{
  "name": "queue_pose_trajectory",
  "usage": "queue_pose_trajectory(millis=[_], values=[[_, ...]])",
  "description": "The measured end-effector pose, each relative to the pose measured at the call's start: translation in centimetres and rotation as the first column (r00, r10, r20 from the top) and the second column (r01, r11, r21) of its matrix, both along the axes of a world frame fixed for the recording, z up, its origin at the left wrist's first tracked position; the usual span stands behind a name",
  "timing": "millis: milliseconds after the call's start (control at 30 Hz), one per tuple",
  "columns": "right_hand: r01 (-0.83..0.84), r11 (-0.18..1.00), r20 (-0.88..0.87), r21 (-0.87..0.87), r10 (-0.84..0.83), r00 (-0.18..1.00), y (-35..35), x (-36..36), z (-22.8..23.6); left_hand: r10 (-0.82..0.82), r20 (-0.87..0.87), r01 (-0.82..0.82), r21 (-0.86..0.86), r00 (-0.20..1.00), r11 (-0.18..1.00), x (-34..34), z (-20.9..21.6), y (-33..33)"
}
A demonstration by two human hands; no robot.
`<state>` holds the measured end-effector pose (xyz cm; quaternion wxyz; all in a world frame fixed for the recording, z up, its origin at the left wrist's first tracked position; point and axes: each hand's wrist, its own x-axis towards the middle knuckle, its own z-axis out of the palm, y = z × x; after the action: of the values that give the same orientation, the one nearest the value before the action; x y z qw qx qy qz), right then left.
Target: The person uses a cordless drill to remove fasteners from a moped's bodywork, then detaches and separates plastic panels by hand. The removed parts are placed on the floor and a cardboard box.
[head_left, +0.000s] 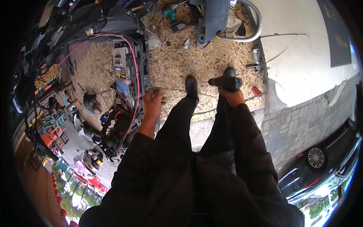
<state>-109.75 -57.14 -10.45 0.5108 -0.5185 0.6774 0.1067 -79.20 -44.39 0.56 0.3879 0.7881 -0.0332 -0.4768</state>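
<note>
Our right hand (233, 97) grips a cordless drill (226, 83); our left hand (152, 103) – fingers curled, pinching a thin wire (177, 90) – hovers beside the battery pack (125, 77).

The right hand (233, 96) grips a cordless drill (225, 82); the left hand (152, 103) hangs by an opened machine (126, 75).

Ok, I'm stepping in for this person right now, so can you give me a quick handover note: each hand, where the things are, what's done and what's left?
Right hand: shut on a black and teal cordless drill, bit pointing toward the person's left.
Left hand: closed, fingers curled beside the opened grey machine with pink cables; whether it pinches anything is too small to tell.
Things: the person stands on gravel ground; a second teal power tool lies farther ahead, and a small red can lies right of the drill.
Done: machine already opened, wiring exposed.
Left: drill not yet on any part.
</note>
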Motion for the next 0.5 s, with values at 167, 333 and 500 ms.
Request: queue_pose_trajectory(millis=[167, 333, 500], values=[[-0.13, 0.991, 0.166, 0.01, 0.127, 0.978, -6.8, 5.8, -8.2, 0.147, 0.042, -0.149, 0.042, 0.988, 0.988, -1.1, -4.9, -4.5], [-0.225, 0.972, 0.283, 0.067, 0.198, 0.938, -7.7, 8.2, -21.1, 0.243, 0.007, -0.243, 0.004, 0.97, 0.97, -2.2, -15.0, -7.0], [-0.167, 0.914, 0.42, 0.369, -0.004, 0.907, -6.1, 9.8, -34.5, 0.24, -0.05, -0.244, -0.128, 0.969, 0.961, -1.1, -23.4, -8.9]])
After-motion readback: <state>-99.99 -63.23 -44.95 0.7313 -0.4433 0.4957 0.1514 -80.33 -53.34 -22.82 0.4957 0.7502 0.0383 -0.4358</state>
